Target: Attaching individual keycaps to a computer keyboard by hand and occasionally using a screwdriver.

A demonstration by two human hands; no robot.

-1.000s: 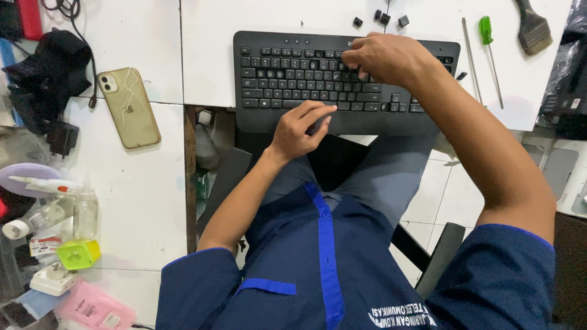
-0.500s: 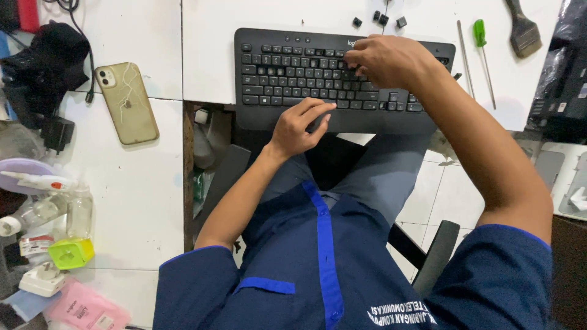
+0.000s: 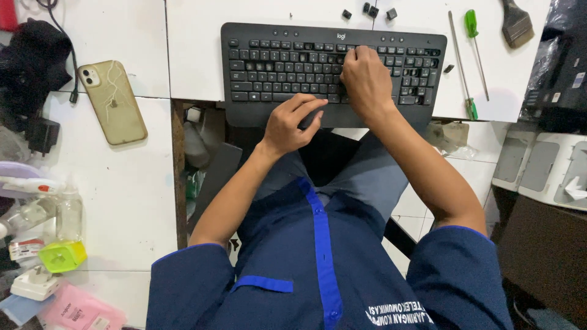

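Black keyboard (image 3: 287, 67) lying flat on the white table (image 3: 189, 55), its near edge overhanging the table's front above the person's lap. The right hand (image 3: 365, 79) rests knuckles-up on the key rows right of centre, fingers curled down onto the keys; what the fingertips pinch, if anything, cannot be told, since the back of the hand hides them. The left hand (image 3: 292, 125) steadies the palm rest at the near edge, fingers loosely together and bent, thumb toward the space bar. Several positions in the upper rows appear to lack caps, and loose black keycaps (image 3: 370, 10) lie just beyond the far edge.

For work on a key, the bracing hand is best kept pressed on the palm rest so the overhanging board does not tip, and force on a cap should be straight down or straight up, not sideways.

Right of the keyboard lie a thin metal rod (image 3: 457, 55), a green-handled screwdriver (image 3: 473, 40) and a brush (image 3: 516, 23). To the left, a phone (image 3: 112, 101) in a yellowish case lies face down.
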